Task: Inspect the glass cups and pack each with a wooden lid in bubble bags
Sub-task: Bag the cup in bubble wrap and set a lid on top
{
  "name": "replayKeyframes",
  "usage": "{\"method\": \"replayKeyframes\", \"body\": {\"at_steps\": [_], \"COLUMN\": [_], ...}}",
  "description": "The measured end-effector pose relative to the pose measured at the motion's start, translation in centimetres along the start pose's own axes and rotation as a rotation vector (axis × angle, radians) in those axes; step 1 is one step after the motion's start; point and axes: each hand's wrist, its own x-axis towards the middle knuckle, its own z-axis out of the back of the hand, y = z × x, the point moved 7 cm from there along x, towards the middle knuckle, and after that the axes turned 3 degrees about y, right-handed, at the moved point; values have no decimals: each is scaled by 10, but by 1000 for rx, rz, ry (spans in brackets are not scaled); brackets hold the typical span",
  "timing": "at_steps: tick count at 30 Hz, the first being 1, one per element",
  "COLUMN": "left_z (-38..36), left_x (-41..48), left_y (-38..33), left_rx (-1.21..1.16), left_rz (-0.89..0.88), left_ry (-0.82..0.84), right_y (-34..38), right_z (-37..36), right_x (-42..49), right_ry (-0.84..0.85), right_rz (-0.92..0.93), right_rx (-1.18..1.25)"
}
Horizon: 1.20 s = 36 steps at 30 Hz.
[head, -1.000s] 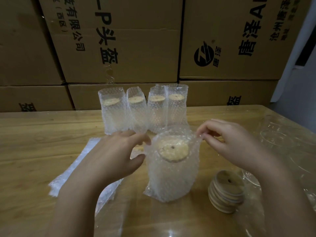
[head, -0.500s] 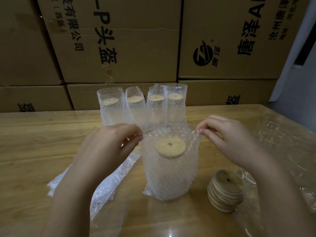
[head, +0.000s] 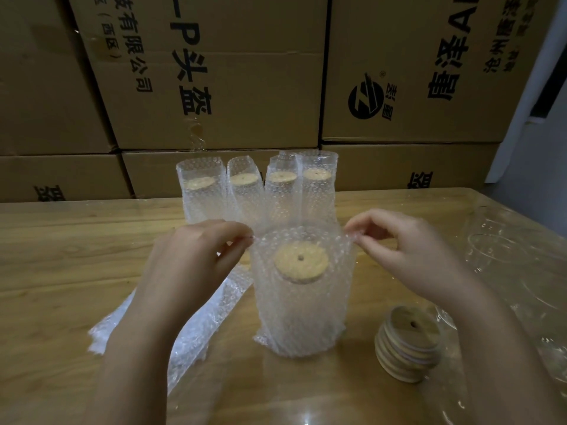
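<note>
On the wooden table (head: pixel 76 240), just before the row of four packed cups (head: pixel 257 191), stands the bubble bag (head: pixel 302 305) with its wooden lid (head: pixel 301 261) inside; left hand (head: pixel 196 256) and right hand (head: pixel 408 250) pinch opposite rim edges, best drawn up evenly.

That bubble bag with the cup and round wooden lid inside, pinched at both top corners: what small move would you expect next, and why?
Probably setting the clear bubble bag back with the four packed bags. The round wooden lid already sits inside, and the left hand and right hand pinch its open rim, so it looks finished.
</note>
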Motion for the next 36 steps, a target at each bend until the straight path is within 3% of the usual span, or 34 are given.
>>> {"method": "replayKeyframes", "body": {"at_steps": [3,7,12,16,20,23,28,36], "left_z": [-13,-41,-69,-95,-132,-159,-193,-211], "left_x": [0,-2,-8,-13,-26,-40,-55,-52], "left_y": [15,30,48,52,73,80,72,68], "left_rx": [-219,-748,-1129,-1288,-1415,-1339,-1235,-1043], "left_rz": [85,232,389,489,801,969,975,834], "left_ry": [46,94,-3,-20,-179,-208,-87,34], "right_y": [-17,-34,-33,-36,-53,-75,-100,-178], "right_z": [-20,-63,-98,-108,-102,-86,-31,26], "right_x": [-1,-1,15,25,32,39,64,123], "right_ry": [257,502,570,484,385,281,66,-420], "right_rz": [-134,-238,-198,-208,-287,-411,-520,-810], "right_rx": [239,195,386,411,509,556,575,260]}}
